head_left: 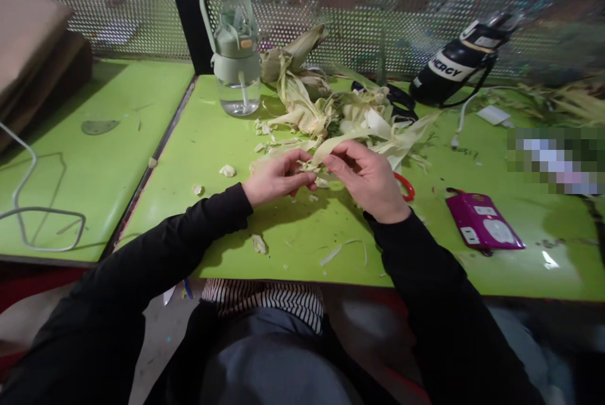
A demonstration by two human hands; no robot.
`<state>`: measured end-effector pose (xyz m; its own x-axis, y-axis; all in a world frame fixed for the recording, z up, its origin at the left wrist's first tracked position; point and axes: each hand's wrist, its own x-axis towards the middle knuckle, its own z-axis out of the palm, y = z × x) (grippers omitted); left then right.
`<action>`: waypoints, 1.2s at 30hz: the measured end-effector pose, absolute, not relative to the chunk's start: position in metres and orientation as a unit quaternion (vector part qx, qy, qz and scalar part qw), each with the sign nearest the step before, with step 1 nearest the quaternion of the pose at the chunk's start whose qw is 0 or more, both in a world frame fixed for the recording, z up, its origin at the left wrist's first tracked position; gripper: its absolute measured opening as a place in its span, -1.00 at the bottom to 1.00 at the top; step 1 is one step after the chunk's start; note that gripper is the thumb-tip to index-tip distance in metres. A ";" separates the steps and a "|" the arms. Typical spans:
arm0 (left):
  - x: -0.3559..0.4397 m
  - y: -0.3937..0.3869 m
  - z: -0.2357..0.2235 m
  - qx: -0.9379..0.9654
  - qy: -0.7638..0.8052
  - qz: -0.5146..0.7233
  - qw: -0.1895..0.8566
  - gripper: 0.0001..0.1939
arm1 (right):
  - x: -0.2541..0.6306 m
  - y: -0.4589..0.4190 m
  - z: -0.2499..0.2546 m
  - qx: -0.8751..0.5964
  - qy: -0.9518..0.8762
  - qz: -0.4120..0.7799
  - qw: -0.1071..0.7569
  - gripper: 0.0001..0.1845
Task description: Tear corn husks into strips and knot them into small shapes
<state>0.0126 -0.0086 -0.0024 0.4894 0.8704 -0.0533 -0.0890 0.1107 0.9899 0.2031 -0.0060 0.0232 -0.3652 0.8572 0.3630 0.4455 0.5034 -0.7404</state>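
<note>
My left hand (276, 176) and my right hand (371, 179) meet over the green table (293, 235), both pinched on a pale corn husk strip (350, 139) that runs up and right from my fingertips. The fingers of both hands are curled closed around its lower end. Just behind the hands lies a heap of corn husks (312, 106). A red ring-shaped thing (406, 188) shows partly from under my right hand.
A pale green water bottle (235, 46) stands at the back left of the heap. A black bottle (460, 62) lies at the back right, a white cable (466, 112) by it. A magenta device (482, 222) lies at right. Husk scraps (227, 171) dot the table.
</note>
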 end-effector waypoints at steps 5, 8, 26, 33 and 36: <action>0.010 -0.011 -0.008 0.555 0.312 0.317 0.703 -0.87 | 0.198 -0.006 0.017 -0.393 -0.779 0.294 0.390 -0.63; 0.010 -0.011 -0.010 0.504 0.288 0.339 0.740 -0.82 | 0.198 -0.008 0.020 -0.411 -0.761 0.297 0.404 -0.67; 0.005 -0.011 -0.005 0.519 0.274 0.403 0.702 -0.49 | 0.209 -0.003 0.031 -0.457 -0.821 0.208 0.271 -0.77; 0.003 -0.012 -0.007 0.570 0.255 0.409 0.666 -0.48 | 0.211 -0.003 0.033 -0.412 -0.805 0.370 0.213 -0.68; 0.003 -0.011 -0.006 0.574 0.256 0.405 0.664 -0.48 | 0.211 -0.003 0.035 -0.417 -0.805 0.360 0.222 -0.78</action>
